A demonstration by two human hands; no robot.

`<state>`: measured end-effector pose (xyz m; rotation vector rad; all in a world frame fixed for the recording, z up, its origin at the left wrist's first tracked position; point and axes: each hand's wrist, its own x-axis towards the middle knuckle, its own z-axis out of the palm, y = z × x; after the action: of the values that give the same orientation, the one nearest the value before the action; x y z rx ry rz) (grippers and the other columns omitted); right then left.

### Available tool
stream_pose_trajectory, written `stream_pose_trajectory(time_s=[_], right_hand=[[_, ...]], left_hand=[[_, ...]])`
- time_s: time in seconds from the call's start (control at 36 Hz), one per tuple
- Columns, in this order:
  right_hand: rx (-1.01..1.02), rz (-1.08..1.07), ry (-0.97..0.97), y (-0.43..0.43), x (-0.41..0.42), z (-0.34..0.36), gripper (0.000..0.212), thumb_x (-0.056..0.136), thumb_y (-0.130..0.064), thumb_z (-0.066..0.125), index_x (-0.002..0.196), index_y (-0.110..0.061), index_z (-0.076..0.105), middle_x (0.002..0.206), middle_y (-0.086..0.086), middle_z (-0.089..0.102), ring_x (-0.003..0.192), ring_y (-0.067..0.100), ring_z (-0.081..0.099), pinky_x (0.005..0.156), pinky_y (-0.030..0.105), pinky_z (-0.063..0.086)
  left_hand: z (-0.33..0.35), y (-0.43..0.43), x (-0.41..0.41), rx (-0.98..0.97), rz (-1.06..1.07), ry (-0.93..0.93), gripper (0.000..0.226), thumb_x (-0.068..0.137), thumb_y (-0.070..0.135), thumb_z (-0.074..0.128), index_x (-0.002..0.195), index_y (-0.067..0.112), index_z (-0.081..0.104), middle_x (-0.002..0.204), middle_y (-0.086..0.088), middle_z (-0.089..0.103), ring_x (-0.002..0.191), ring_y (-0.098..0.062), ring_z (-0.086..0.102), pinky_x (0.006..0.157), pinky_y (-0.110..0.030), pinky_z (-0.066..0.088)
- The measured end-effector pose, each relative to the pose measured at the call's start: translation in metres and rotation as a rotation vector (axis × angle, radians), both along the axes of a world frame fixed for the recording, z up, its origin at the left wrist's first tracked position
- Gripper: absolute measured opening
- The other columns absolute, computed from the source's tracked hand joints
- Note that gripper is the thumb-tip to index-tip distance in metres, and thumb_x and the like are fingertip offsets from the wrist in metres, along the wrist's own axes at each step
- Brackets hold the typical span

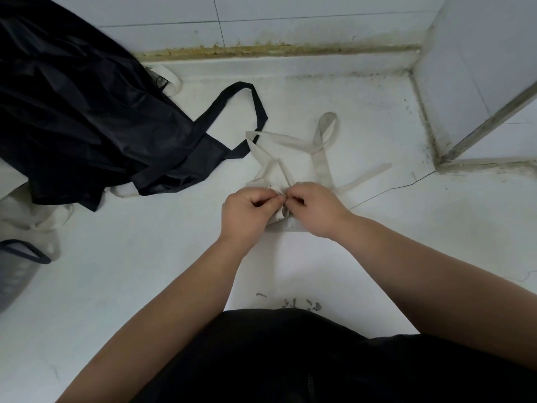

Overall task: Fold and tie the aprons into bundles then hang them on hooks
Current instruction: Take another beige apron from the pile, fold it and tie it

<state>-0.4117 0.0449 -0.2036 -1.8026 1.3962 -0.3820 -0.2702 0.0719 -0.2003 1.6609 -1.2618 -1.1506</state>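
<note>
At the frame's centre we see the cream apron (pixel 270 158), folded small and flat on the white surface. Its strap (pixel 322 167) loops toward the top, and one tie (pixel 366 177) trails right. At upper left we find the black apron (pixel 72 112) — a crumpled heap, its strap loop (pixel 260 106) lying open just beside the cream one.

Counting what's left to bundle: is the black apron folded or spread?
Spread, not folded. The black apron lies loose and rumpled on the white surface, its strap loop trailing out.
</note>
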Motion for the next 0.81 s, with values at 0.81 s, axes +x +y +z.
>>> stream_pose_trajectory(time_s=[0.81], right_hand=[[0.012, -0.077, -0.082, 0.01, -0.005, 0.001, 0.022, 0.095, -0.011, 0.051, 0.083, 0.001, 0.065, 0.068, -0.003, 0.049, 0.072, 0.016, 0.047, 0.058, 0.02, 0.033]], left_hand=[[-0.002, 0.005, -0.002, 0.041, 0.045, 0.141, 0.017, 0.09, 0.014, 0.063, 0.09, 0.029, 0.07, 0.075, 0.006, 0.066, 0.069, 0.002, 0.057, 0.076, -0.019, 0.048]])
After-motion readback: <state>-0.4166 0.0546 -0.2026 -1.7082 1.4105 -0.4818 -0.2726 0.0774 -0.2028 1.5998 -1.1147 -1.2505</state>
